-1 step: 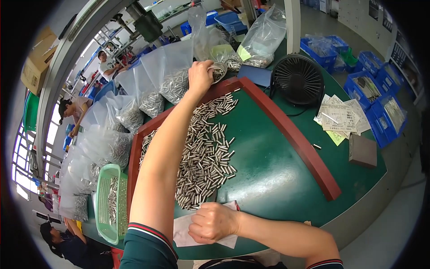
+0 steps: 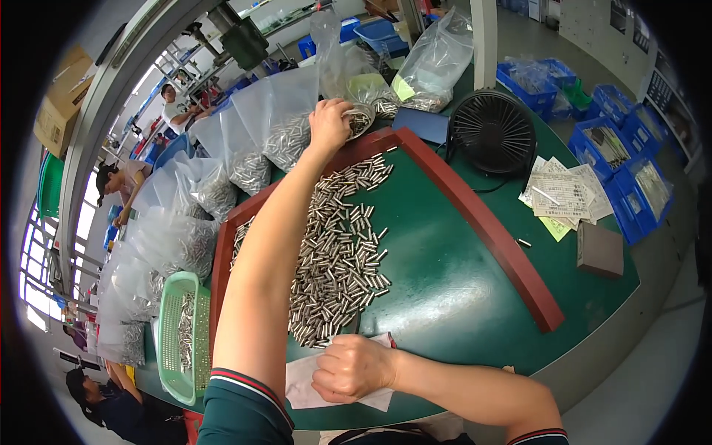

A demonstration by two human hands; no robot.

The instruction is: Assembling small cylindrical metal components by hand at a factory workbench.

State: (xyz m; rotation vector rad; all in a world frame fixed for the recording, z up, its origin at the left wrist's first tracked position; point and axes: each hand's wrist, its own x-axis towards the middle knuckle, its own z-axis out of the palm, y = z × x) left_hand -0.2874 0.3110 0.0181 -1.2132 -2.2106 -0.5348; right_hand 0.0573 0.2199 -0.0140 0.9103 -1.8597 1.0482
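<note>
My left arm stretches across the green table to the far side. There my left hand point(image 2: 331, 126) is closed at the rim of a small round pale container point(image 2: 368, 112), which tips its mouth toward me and has metal pins inside. Below it, a large heap of short silvery metal pins point(image 2: 337, 259) spreads over the table, partly hidden by my left forearm. My right hand point(image 2: 352, 368) is a closed fist resting on a whitish cloth point(image 2: 304, 389) near the table's front edge. What its fingers hold, if anything, is hidden.
Dark red bars point(image 2: 482, 230) frame the heap on the left, back and right. Beyond stand several clear bags of pins point(image 2: 288, 141); at left is a green basket point(image 2: 169, 348). A black fan point(image 2: 493, 130), papers point(image 2: 567, 189) and a grey-brown block point(image 2: 601, 250) lie right.
</note>
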